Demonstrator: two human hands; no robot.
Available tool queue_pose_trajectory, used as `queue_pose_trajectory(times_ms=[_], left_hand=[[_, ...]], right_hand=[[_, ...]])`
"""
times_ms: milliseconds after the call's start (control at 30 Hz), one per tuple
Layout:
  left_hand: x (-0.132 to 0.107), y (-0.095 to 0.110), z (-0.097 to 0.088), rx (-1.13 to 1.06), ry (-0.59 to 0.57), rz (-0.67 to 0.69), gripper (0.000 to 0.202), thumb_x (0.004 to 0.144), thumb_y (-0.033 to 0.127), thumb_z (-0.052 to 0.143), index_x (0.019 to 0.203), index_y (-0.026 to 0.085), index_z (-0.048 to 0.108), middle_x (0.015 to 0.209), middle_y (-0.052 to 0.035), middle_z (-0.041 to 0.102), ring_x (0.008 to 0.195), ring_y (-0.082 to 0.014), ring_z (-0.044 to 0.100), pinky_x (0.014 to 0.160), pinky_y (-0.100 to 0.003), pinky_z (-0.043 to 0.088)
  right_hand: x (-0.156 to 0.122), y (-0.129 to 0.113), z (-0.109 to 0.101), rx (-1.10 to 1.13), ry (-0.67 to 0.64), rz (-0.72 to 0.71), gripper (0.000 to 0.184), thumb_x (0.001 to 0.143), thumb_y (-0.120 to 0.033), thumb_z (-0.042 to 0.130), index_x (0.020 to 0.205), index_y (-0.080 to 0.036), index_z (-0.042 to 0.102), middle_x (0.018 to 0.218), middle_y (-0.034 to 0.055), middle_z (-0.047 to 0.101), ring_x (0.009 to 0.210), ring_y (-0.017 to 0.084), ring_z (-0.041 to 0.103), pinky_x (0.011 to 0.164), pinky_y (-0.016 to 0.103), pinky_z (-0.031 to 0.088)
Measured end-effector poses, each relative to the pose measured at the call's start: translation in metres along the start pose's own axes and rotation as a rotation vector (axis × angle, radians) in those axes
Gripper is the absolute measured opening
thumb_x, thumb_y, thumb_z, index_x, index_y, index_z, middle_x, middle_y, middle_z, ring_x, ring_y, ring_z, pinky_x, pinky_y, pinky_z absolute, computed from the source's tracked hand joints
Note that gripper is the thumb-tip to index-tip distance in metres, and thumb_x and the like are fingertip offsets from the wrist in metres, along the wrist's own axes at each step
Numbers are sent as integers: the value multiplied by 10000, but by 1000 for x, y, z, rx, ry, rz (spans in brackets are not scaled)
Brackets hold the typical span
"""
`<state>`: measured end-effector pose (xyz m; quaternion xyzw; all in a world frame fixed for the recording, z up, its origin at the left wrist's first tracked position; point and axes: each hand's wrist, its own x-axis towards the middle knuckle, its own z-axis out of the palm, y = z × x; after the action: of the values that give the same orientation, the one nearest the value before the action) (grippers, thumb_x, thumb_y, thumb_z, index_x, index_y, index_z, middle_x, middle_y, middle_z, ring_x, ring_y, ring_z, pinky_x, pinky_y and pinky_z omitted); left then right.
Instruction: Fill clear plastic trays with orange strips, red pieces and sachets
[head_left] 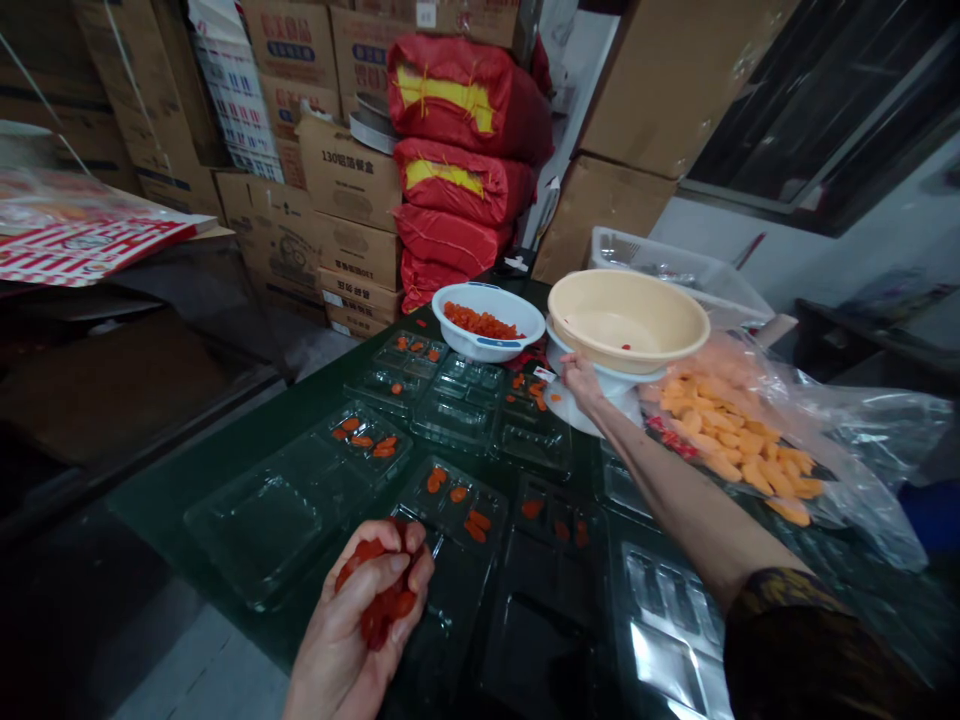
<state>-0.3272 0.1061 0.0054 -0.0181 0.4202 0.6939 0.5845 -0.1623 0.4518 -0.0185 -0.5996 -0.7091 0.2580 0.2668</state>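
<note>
My left hand (pixel 367 610) is closed around a handful of red-orange dried fruit pieces (pixel 379 592), low over the near clear plastic tray (pixel 259 520). My right hand (pixel 581 380) reaches far forward and grips the white base (pixel 600 385) under a cream bowl (pixel 628 318). Several clear compartment trays (pixel 457 400) cover the dark green table (pixel 180 500); some compartments hold a few red pieces (pixel 367 440). A white bowl (pixel 487 320) with red pieces stands at the back.
A clear bag of orange dried slices (pixel 739 435) lies at the right. Red sacks (pixel 461 160) and cardboard boxes (pixel 345 180) are stacked behind the table. A clear bin (pixel 675 265) sits behind the cream bowl. The table's left edge drops to a dark floor.
</note>
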Motion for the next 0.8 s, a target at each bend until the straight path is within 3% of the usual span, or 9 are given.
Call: queue_pose_trajectory(times_ms=[100, 200, 267, 400, 533, 633, 700, 800], left_hand=[[-1, 1, -2, 1, -9, 19, 220, 548, 123, 704, 662, 174, 522, 776, -10, 542, 548, -75, 479, 377, -137, 332], [-1, 1, -2, -9, -24, 39, 214, 550, 123, 700, 654, 172, 520, 765, -7, 532, 538, -74, 469, 359, -135, 308], [0, 0, -2, -16, -23, 31, 216, 550, 120, 700, 651, 173, 516, 770, -5, 531, 540, -75, 472, 360, -136, 305], [0, 0, -5, -4, -1, 16, 225, 551, 131, 706, 660, 178, 515, 785, -5, 533, 556, -83, 486, 372, -143, 314], [-1, 3, -6, -5, -9, 35, 210, 552, 130, 693, 652, 175, 514, 765, -3, 526, 535, -70, 456, 363, -143, 284], [-1, 4, -3, -24, -2, 43, 205, 561, 132, 680, 654, 179, 503, 753, 4, 521, 530, -65, 446, 356, -133, 252], [-1, 6, -3, -31, 15, 47, 207, 568, 131, 672, 661, 181, 494, 755, 6, 521, 536, -64, 452, 362, -128, 250], [0, 8, -5, -43, 9, 62, 206, 569, 125, 663, 656, 179, 484, 750, 9, 515, 527, -56, 436, 361, -125, 242]], right_hand=[[-14, 0, 2, -120, -16, -73, 169, 823, -304, 466, 766, -171, 555, 659, -9, 549, 587, 99, 479, 537, 197, 342], [-28, 3, 7, -273, -88, -119, 187, 662, -293, 665, 581, -174, 546, 599, -18, 543, 586, 112, 485, 538, 215, 317], [-34, 4, 11, -362, -110, -130, 175, 648, -263, 670, 554, -178, 549, 583, -16, 545, 582, 121, 491, 530, 224, 302], [-34, 3, 11, -476, -64, -121, 108, 741, -275, 569, 690, -194, 618, 690, 12, 619, 659, 143, 551, 557, 227, 335], [-26, -1, -1, -578, 49, -88, 225, 797, -301, 501, 918, -186, 652, 873, 100, 651, 825, 226, 586, 633, 277, 382], [-20, -7, -1, -621, 48, -102, 275, 800, -283, 504, 1028, -223, 646, 939, 105, 654, 893, 248, 585, 679, 298, 400], [-15, -11, 5, -630, 8, -134, 271, 785, -271, 529, 1025, -261, 653, 965, 79, 659, 921, 237, 583, 705, 289, 406], [-7, -16, 18, -631, -68, -146, 172, 709, -214, 608, 854, -238, 697, 921, 81, 672, 907, 243, 592, 715, 291, 409]])
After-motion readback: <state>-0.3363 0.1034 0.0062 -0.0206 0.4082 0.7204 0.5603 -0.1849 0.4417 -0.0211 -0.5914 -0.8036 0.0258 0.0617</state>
